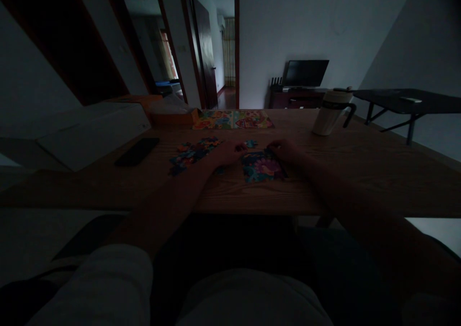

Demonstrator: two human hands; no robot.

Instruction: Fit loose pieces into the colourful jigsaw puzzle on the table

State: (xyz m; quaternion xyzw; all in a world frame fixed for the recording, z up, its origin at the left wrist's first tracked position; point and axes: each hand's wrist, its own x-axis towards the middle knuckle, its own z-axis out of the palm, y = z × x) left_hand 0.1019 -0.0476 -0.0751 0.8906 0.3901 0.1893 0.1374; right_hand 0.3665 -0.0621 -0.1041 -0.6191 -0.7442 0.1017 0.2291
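A partly joined jigsaw puzzle (262, 167) with a pink and teal picture lies on the wooden table in front of me. At its upper right corner is my right hand (284, 151), fingers bent and closed on what looks like a dark puzzle piece (267, 150). My left hand (229, 153) rests above the puzzle's left side with its fingers curled in; whether anything is between them is too dark to see. Just beyond its fingertips lies a loose light-blue puzzle piece (251, 144). Many loose puzzle pieces (194, 151) are spread left of that hand, and my left forearm covers some.
A printed puzzle picture sheet (234, 119) lies at the table's far edge, beside an orange box (175, 118). A black phone (137, 152) and a large white box (97, 129) are on the left. Back right stands a pale tumbler with a handle (329, 114).
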